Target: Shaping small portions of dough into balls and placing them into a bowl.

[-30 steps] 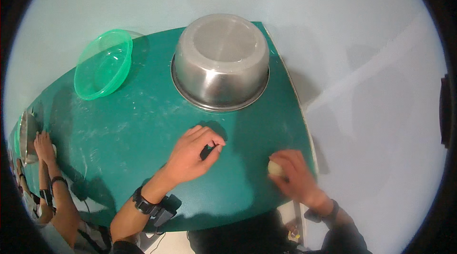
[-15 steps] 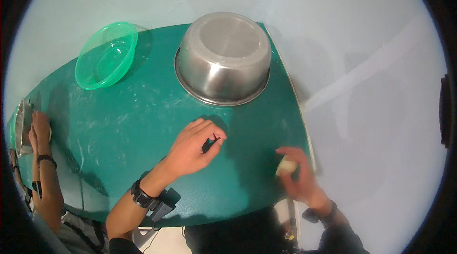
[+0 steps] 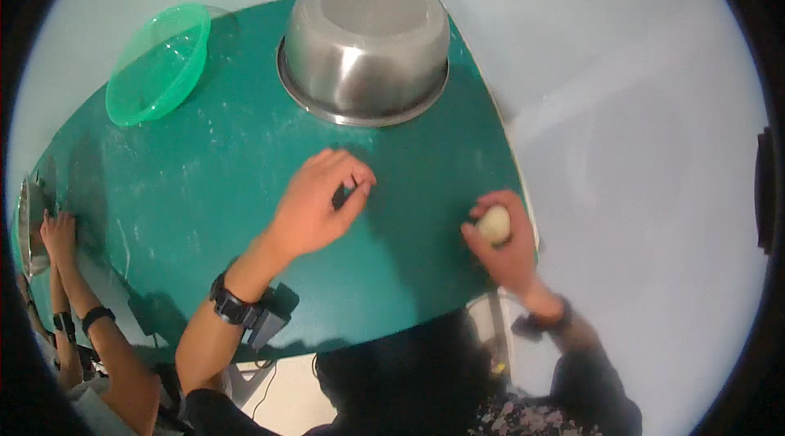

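Observation:
A small pale, rounded dough ball [image 3: 494, 225] rests in the curl of my right hand [image 3: 509, 244], near the table's right edge. Its fingers and thumb close round the ball from the sides, leaving its top in sight. My left hand [image 3: 315, 203] hovers over or rests on the middle of the green table [image 3: 221, 191]; I cannot tell which. Thumb and forefinger there meet in a loose loop, and only dark shadow shows inside it. Just beyond that hand, a large steel basin [image 3: 364, 52] lies upside down with its rim on the table.
A green see-through plastic bowl [image 3: 159, 68] sits at the table's far left. Whitish powdery smears mark the tabletop. At the left edge a co-worker's hands [image 3: 59, 238] touch or reach a metal bowl [image 3: 31, 228]. A pale wall [image 3: 638, 109] runs along the right.
The view has tilted, so the table and bowls sit higher in it. My right hand has turned, exposing more of the dough ball. The left hand keeps its curled shape.

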The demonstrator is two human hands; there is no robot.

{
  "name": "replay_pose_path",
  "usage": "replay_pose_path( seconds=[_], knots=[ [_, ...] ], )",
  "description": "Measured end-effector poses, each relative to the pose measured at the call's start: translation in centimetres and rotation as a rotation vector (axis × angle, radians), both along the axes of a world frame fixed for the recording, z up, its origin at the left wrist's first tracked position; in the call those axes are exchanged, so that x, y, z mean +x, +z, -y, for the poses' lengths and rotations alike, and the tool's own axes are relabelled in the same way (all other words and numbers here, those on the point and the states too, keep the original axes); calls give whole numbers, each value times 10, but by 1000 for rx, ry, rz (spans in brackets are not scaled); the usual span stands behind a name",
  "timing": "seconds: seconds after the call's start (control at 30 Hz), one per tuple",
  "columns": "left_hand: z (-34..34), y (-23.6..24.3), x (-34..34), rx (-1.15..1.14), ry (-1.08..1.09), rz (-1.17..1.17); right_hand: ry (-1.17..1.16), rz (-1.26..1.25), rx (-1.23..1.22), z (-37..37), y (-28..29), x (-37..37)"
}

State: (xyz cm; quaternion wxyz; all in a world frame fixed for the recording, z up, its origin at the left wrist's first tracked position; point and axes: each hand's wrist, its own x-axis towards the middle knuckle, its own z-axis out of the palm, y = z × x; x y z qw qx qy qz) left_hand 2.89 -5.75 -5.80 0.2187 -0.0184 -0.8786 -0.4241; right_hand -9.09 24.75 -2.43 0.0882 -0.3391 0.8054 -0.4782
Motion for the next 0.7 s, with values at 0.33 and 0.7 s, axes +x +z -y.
replay_pose_path(
  seconds=[0.33,0.7],
  knots=[
    [-2,8,8,-21,10,56,177,-371,131,63,-21,-8],
    [-1,11,7,-9,-2,66,502,-529,162,29,3,-13]
  ],
)
